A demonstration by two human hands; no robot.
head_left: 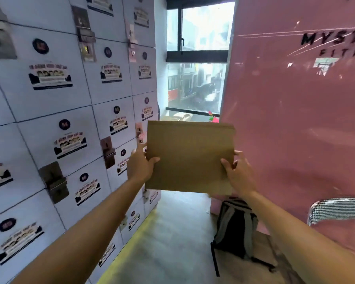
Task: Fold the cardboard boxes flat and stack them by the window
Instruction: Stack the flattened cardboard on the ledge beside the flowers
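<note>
A flattened brown cardboard box (190, 156) is held up in front of me at chest height, its broad face toward me. My left hand (140, 163) grips its left edge, thumb on the front face. My right hand (238, 174) grips the lower right edge, thumb on the front and fingers curled behind. The window (199, 58) is straight ahead beyond the box, with a street outside. Pale cardboard pieces (179, 116) lie on the sill just above the box's top edge.
A wall of white lockers (66, 119) with stickers and brown latches runs along the left. A pink panel (295, 119) stands on the right. A black and grey backpack (236, 228) sits on the floor below the box. A checkered chair back (336, 210) is at right.
</note>
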